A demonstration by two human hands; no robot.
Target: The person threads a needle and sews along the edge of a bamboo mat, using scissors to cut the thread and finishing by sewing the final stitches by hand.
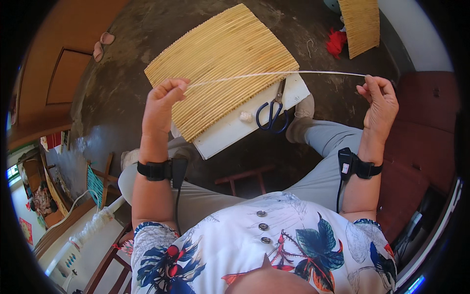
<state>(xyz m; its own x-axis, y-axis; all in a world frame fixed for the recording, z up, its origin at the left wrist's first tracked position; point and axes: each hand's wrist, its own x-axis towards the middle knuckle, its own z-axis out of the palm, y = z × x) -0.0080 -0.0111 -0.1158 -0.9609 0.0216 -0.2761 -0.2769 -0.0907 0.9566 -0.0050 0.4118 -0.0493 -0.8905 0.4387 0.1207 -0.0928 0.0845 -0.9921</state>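
Observation:
A white string [274,74] stretches between my two raised hands, above the floor and a mat. My left hand [165,100] pinches its left end over the mat's near left corner. At the right, my right hand [379,100] pinches the other end between thumb and forefinger. Beneath lies the mat [223,59], made of thin yellow sticks set side by side, on a white board [230,132]. On the board's near edge rest scissors [272,115] with dark blue handles and a small ball of white string [246,116].
A second stick mat [361,29] leans at the far right beside a red cloth [336,43]. Pink slippers [100,46] lie by the wooden door at far left. Dark red cabinets [425,112] stand at my right. A low wooden stool frame [247,180] shows between my legs.

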